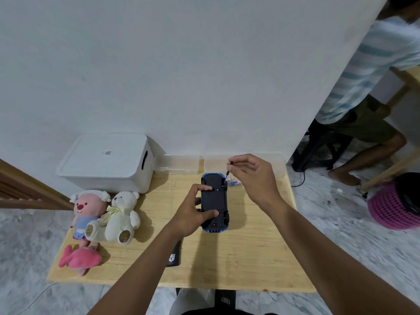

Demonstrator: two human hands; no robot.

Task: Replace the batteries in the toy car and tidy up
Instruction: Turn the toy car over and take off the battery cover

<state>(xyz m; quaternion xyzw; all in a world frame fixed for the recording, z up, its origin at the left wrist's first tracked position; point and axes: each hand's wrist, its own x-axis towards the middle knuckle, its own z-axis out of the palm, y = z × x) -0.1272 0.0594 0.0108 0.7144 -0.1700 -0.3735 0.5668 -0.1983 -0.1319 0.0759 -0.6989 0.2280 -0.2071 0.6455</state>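
Observation:
A blue toy car [216, 196] lies upside down in the middle of the wooden table [250, 253], its dark underside facing up. My left hand [193, 212] grips its left side, thumb near the rear and fingers on the underside. Above the car's far right corner, my right hand [252, 176] pinches a thin dark screwdriver [228, 170], tip pointing down at the car. Two purple and white batteries [234, 181] lie on the table just right of the car's far end.
A white lidded storage box [106, 162] and two clear plastic containers [179, 164] stand along the wall. Three plush toys [102, 219] lie at the left. A black pouch [173, 255] sits under my left forearm. Another person sits at the right beside a pink basket [391, 212].

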